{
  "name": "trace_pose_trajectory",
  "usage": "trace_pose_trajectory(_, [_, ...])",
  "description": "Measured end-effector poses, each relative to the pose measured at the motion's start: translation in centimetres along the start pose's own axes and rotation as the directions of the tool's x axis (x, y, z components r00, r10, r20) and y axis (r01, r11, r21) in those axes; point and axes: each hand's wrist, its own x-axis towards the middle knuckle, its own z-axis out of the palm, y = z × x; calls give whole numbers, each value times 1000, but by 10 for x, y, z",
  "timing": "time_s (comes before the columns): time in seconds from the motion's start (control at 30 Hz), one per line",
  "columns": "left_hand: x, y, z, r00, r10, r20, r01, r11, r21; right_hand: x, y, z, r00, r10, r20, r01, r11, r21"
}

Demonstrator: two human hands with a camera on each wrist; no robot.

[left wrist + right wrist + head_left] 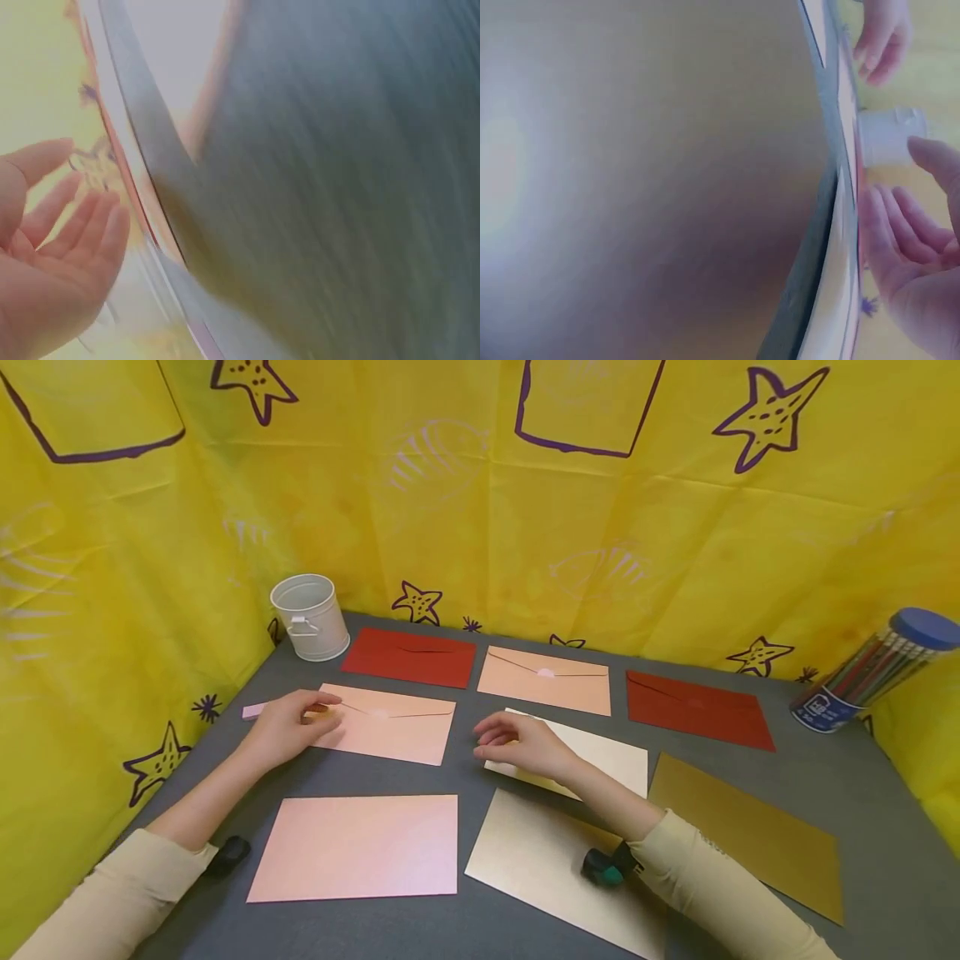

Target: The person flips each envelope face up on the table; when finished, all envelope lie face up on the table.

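Note:
My left hand (288, 727) hovers over the left end of a peach envelope (397, 727), fingers loosely bent with nothing between them. Partly hidden behind that hand lies a small lilac strip (253, 711), its kind unclear. Above the near-left corner of a cream envelope (600, 747) is my right hand (525, 745), fingers relaxed and holding nothing. The right wrist view also shows bare right-hand fingers (907, 232) apart from the paper. Closer to me lie a pink envelope (360, 847) and a pale gold one (540, 860), both without a visible flap.
Along the back are a red envelope (408, 658), a peach one with a round seal (543, 681), and another red one (697, 710). A darker gold envelope (750, 827) lies right. A white bucket (311, 618) and a pencil tub (870, 677) stand at the back corners.

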Motion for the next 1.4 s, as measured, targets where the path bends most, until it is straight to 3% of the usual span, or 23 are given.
trace_pose_trajectory(0.17, [5,29,18,992,-5,129,33,975,-218,-21,9,-15,996,-3,-93,7,999,41])
trace_pose_trajectory(0.3, [8,52,35,975,82,207,-10,944,-328,-39,18,-29,988,-41,-149,50,997,58])
trace_pose_trajectory(0.57, [13,90,66,909,271,316,-130,905,-404,-82,36,-49,977,-72,-199,65,997,-41])
trace_pose_trajectory(0.7, [17,104,80,869,320,377,-164,906,-391,-104,46,-57,976,-57,-212,17,982,-189])
trace_pose_trajectory(0.87, [21,116,93,825,360,435,-227,917,-328,-125,56,-67,978,-70,-197,-6,933,-359])
trace_pose_trajectory(1.1, [29,126,104,789,380,482,-338,925,-176,-143,66,-78,980,-140,-144,59,885,-462])
trace_pose_trajectory(1.4, [46,130,110,739,396,545,-479,878,13,-149,74,-88,986,-157,-51,105,836,-539])
